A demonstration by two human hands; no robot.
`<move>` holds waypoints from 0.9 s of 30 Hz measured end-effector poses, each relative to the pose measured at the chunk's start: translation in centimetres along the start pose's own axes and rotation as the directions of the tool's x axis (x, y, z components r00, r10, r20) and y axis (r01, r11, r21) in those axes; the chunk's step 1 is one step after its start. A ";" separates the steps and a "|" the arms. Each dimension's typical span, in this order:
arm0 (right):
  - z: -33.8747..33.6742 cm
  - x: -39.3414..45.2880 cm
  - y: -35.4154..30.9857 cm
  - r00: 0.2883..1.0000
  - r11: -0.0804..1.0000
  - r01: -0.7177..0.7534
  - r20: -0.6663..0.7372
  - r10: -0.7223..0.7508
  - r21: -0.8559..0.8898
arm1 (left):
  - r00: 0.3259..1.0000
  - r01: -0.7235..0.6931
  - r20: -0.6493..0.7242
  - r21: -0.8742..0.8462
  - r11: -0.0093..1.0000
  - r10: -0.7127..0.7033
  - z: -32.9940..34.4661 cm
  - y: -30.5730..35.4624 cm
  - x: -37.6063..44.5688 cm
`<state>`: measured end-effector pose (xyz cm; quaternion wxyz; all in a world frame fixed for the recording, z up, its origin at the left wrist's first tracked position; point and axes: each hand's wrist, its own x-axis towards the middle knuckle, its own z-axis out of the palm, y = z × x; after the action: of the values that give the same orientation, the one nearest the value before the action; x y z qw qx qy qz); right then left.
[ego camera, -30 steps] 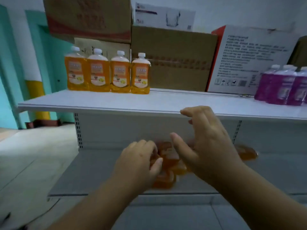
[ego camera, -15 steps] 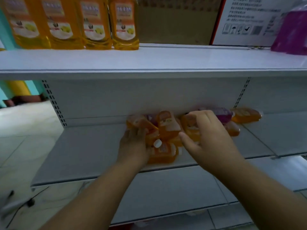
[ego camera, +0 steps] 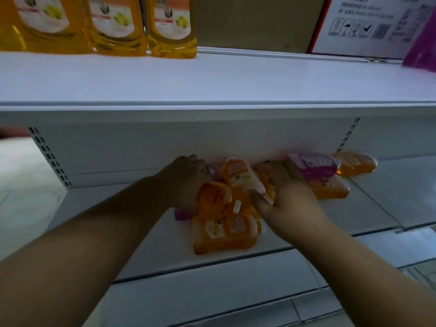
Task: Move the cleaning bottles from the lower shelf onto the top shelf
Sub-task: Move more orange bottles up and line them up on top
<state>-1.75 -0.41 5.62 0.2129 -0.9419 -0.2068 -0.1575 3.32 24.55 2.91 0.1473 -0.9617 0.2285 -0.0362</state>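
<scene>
Several orange cleaning bottles lie in a pile on the lower shelf (ego camera: pixel 118 208), with a purple bottle (ego camera: pixel 313 164) among them. My left hand (ego camera: pixel 181 182) covers the base of a tilted orange bottle (ego camera: pixel 213 197) at the pile's left, fingers curled over it. My right hand (ego camera: pixel 287 201) wraps around another orange bottle (ego camera: pixel 265 182), thumb below and fingers on top. One orange bottle (ego camera: pixel 224 234) lies flat at the front, another (ego camera: pixel 356 164) far right. Three orange bottles (ego camera: pixel 172 27) stand upright on the top shelf (ego camera: pixel 212 79).
A brown carton (ego camera: pixel 254 22) and a white printed box (ego camera: pixel 363 22) stand at the back of the top shelf. A purple bottle (ego camera: pixel 422 50) shows at its right edge. A slotted upright (ego camera: pixel 49 156) borders the lower shelf's left side. A further shelf lies below.
The view has dropped and closed in on the lower shelf. Both hands have reached deeper into the pile and closed around orange bottles.
</scene>
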 end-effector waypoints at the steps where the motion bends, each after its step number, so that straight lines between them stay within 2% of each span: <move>1: 0.3 0.2 0.1 1.000 1.000 -0.002 0.000 0.002 0.005 | 0.999 0.043 -0.021 -0.041 0.998 -0.044 0.4 0.1 -0.7; 3: 0.9 0.7 0.6 1.000 1.000 -0.006 -0.019 0.007 0.017 | 0.983 0.155 -0.059 -0.253 0.955 -0.176 1.0 0.6 -2.8; 4: 1.3 1.0 0.9 1.000 1.000 -0.017 -0.020 0.017 0.023 | 0.960 0.220 -0.066 -0.421 0.880 -0.272 1.0 1.2 -4.2; 6: 2.5 2.1 1.5 0.997 0.998 -0.061 0.043 0.059 0.032 | 0.886 0.299 -0.019 -0.740 0.602 -0.463 0.3 3.1 -7.1; 7: 3.2 2.8 1.8 0.992 0.996 -0.087 0.097 0.085 0.021 | 0.842 0.308 0.011 -0.831 0.462 -0.540 -0.2 4.3 -8.3; 9: 4.4 4.4 2.3 0.977 0.994 -0.111 0.180 0.114 -0.025 | 0.753 0.309 0.038 -0.902 0.303 -0.656 -1.2 6.6 -10.0; 13: 6.3 7.1 3.0 0.961 0.985 -0.104 0.243 0.135 -0.137 | 0.661 0.257 0.129 -0.964 0.061 -0.739 -3.6 10.7 -12.6; 15: 7.2 7.9 3.1 0.934 0.976 -0.105 0.319 0.162 -0.190 | 0.650 0.157 0.204 -0.979 -0.134 -0.732 -4.4 12.6 -13.6; 17: 8.4 8.2 3.2 0.924 0.976 -0.079 0.354 0.148 -0.203 | 0.674 0.007 0.273 -0.931 -0.364 -0.686 -4.7 14.4 -14.4; 18: 8.9 8.3 3.2 0.919 0.979 -0.078 0.367 0.144 -0.190 | 0.685 -0.044 0.298 -0.894 -0.446 -0.665 -4.9 15.2 -14.7; 20: 9.5 8.4 3.2 0.901 0.984 -0.142 0.399 0.172 -0.105 | 0.702 -0.085 0.311 -0.856 -0.510 -0.640 -5.5 17.0 -15.3; 25: 8.4 7.3 3.8 0.885 0.975 -0.198 0.446 0.135 0.098 | 0.662 -0.104 0.352 -0.831 -0.547 -0.662 -6.1 20.5 -15.6; 27: 6.7 5.5 3.7 0.876 0.940 -0.281 0.450 0.170 0.191 | 0.662 -0.169 0.380 -0.764 -0.622 -0.646 -6.2 21.7 -15.7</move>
<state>6.07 1.44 0.76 0.2967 -0.9364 -0.1544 0.1061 -20.87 11.49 2.25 -0.8199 -0.5364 -0.1704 -0.1047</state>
